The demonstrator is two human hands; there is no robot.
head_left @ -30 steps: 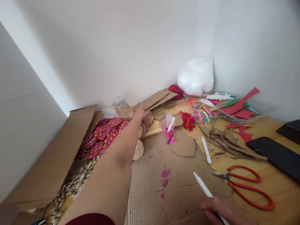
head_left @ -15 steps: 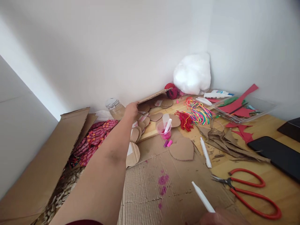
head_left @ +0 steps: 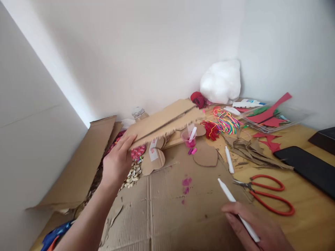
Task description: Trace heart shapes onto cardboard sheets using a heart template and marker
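Note:
My left hand (head_left: 117, 162) is closed on one end of a stack of flat cardboard pieces (head_left: 164, 122), held lifted above the table and slanting up to the right. My right hand (head_left: 258, 232) rests at the lower right on the cardboard mat (head_left: 170, 212), gripping a white stick (head_left: 234, 205) that points up and left. Cardboard heart cutouts (head_left: 154, 158) lie under the lifted stack. A small pink cup (head_left: 190, 139) with a white stirrer stands just beyond them.
Red-handled scissors (head_left: 267, 195) lie right of the stick. Another white stick (head_left: 229, 159), cardboard scraps (head_left: 251, 150), coloured cords (head_left: 225, 123), a glue bottle (head_left: 248, 103), white stuffing (head_left: 221, 82), a tray of red paper (head_left: 272, 118) and a black slab (head_left: 309, 169) crowd the right. An open cardboard box (head_left: 86, 164) lies left.
My left hand has pulled the cardboard stack from the back wall toward me and lifted it. My right hand with the stick has come further into view.

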